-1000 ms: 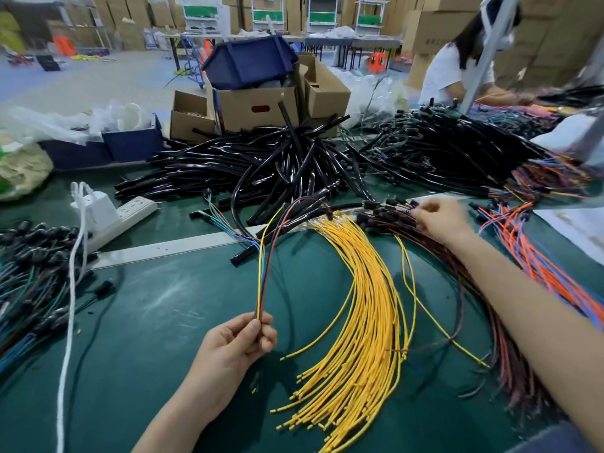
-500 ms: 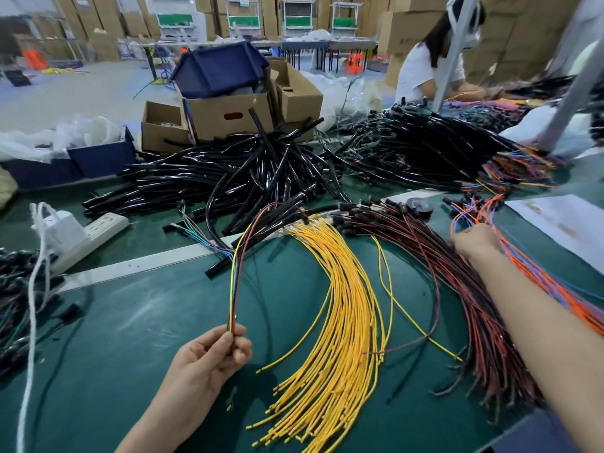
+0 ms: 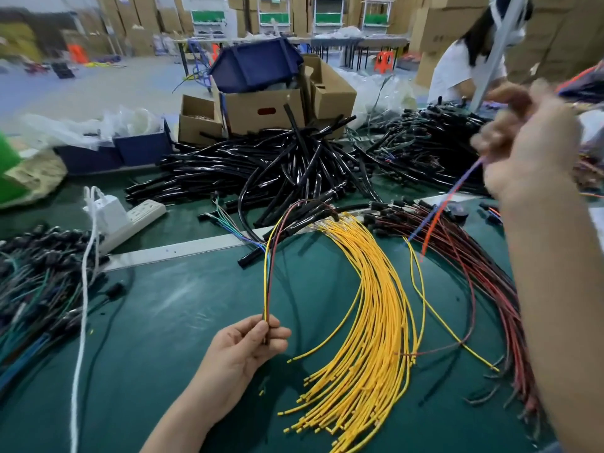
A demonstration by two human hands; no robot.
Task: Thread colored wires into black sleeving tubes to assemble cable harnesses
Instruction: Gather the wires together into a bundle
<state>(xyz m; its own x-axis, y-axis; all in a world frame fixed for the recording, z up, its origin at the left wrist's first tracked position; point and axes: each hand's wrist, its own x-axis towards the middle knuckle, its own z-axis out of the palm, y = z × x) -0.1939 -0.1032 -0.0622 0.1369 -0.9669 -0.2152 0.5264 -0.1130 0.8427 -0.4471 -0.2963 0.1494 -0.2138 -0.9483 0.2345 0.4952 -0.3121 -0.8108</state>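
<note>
The left hand (image 3: pixel 248 346), near and centre over the green mat (image 3: pixel 170 322), pinches the lower end of a thin wire bundle (image 3: pixel 266 282) of yellow, red and blue strands, which rises from the fingertips and arcs far-right toward the heap of black sleeving tubes (image 3: pixel 277 171). The right hand (image 3: pixel 529 142), high at the right and blurred, curls its fingers on 2 loose wires (image 3: pixel 452 192), 1 blue and 1 orange, that hang down between the fan of yellow wires (image 3: pixel 376 322) and the dark red wires (image 3: pixel 480 282). A white power strip (image 3: pixel 137 217) lies at the left.
</note>
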